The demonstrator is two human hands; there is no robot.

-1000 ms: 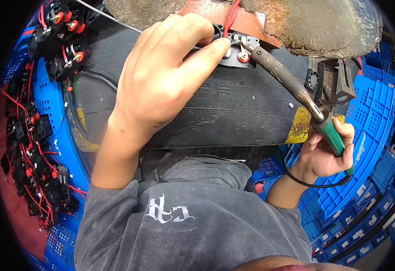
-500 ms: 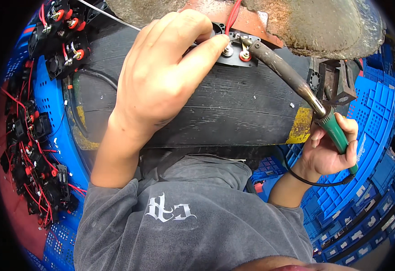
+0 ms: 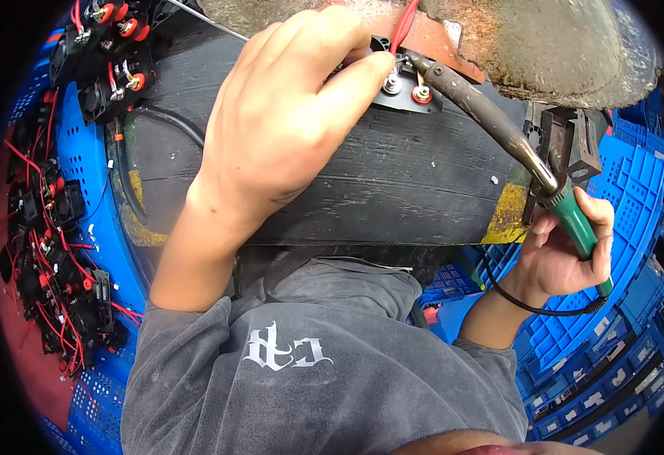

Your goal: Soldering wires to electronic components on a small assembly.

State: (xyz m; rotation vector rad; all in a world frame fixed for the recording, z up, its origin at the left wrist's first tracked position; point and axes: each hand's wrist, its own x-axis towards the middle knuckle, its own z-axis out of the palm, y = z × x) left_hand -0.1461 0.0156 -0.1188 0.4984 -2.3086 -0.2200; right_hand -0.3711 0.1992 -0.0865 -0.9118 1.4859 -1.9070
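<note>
My right hand (image 3: pixel 567 254) is wrapped round the green handle of a soldering iron (image 3: pixel 491 121). Its dark metal barrel slants up to the left, and the tip meets a small black panel (image 3: pixel 421 106) with a fan corner and two screw terminals, one with a red ring. My left hand (image 3: pixel 286 114) reaches over from the left, thumb and forefinger pinched at the lower end of red wires (image 3: pixel 403 26) by the tip. The hand hides part of the panel. A thin metal rod (image 3: pixel 207 19) runs behind its knuckles; whether the fingers touch it, I cannot tell.
The panel lies by a reddish-brown block (image 3: pixel 442 42) on a black bench (image 3: pixel 347 182) with yellow corners. Fan panels (image 3: pixel 112 91) with red terminals stand at the left, and more with red wires (image 3: pixel 51 265) lie beyond. Blue crates (image 3: pixel 628 205) stand right; a metal bracket (image 3: pixel 579 152) sits nearby.
My right hand and the soldering iron have shifted slightly right and down. The panel and my left fingertips appear slightly farther right, with the wires still at the pinch.
</note>
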